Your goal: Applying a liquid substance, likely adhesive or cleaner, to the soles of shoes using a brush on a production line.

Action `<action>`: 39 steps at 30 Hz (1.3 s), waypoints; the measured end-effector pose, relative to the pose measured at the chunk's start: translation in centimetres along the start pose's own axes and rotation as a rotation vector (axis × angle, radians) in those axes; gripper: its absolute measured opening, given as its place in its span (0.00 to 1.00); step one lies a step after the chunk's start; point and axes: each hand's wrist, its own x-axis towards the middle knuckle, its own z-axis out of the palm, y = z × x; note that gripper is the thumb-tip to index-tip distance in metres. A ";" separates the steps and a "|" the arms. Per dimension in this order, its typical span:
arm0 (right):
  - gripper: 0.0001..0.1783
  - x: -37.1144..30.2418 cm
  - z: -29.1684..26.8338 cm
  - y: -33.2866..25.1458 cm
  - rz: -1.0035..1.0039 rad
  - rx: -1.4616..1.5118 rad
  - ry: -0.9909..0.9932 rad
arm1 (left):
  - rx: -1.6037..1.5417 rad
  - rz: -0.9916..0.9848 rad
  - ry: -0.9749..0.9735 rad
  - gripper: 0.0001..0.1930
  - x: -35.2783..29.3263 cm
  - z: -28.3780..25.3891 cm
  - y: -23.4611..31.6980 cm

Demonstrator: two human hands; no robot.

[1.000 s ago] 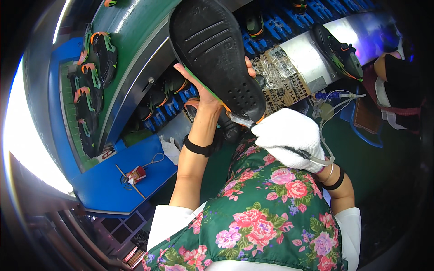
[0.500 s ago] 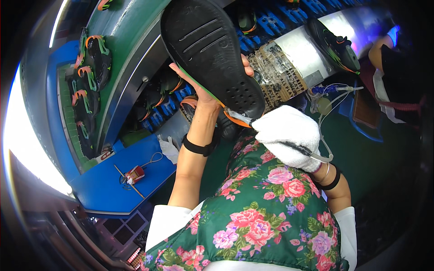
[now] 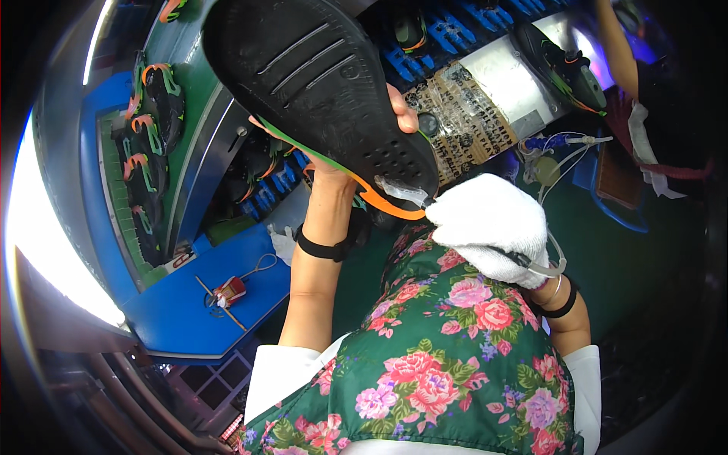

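Note:
A black shoe (image 3: pixel 318 83) with green and orange edging is held bottom up, its underside grooved at the far end and dotted with holes at the near end. My bare left hand (image 3: pixel 327 168) grips it from beneath, fingertips wrapping round its right edge. In a white knitted glove, my right hand (image 3: pixel 491 227) is closed round a brush-like applicator with a clear hose (image 3: pixel 560 254) trailing from its back end. The pale wet tip of the applicator (image 3: pixel 402 191) lies against the near end of the shoe, by the orange edge. The glove hides most of its handle.
Several shoes (image 3: pixel 163 102) lie on the green surface at left. A blue table (image 3: pixel 171 311) carries a small red-and-white item (image 3: pixel 228 291). Behind the held shoe runs a rack with blue holders (image 3: pixel 451 34); another shoe (image 3: pixel 563 68) stands to its right. Another person's arm (image 3: pixel 618 49) shows at upper right.
My left hand has brought the shoe to the left and tilted it a little. The applicator tip stays at its near end. The other person's arm at upper right has shifted.

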 end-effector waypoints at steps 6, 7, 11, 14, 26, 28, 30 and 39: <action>0.17 0.0 -0.2 0.1 -0.124 0.005 -0.081 | 0.008 -0.046 0.002 0.30 0.6 1.2 0.5; 0.17 0.0 -0.1 0.1 -0.143 0.005 -0.071 | 0.030 -0.053 -0.020 0.31 0.7 1.1 0.5; 0.16 -0.4 0.4 0.3 -0.167 0.000 -0.049 | 0.046 -0.095 -0.045 0.33 1.1 1.3 0.5; 0.15 -0.7 0.5 0.3 -0.168 -0.016 -0.043 | 0.056 -0.089 -0.023 0.33 1.3 1.4 0.6; 0.16 0.1 -0.1 -0.2 -0.137 0.029 -0.060 | 0.021 0.002 -0.002 0.39 1.1 1.0 0.2; 0.16 0.3 -0.1 -0.5 -0.146 0.002 -0.066 | -0.007 -0.008 0.059 0.40 0.6 1.3 0.2; 0.16 0.5 0.0 -0.7 -0.156 -0.025 -0.074 | -0.035 -0.016 0.120 0.42 0.2 1.1 0.1; 0.14 0.1 0.0 -0.5 -0.072 -0.050 0.011 | -0.107 -0.074 0.077 0.59 0.3 -0.2 0.0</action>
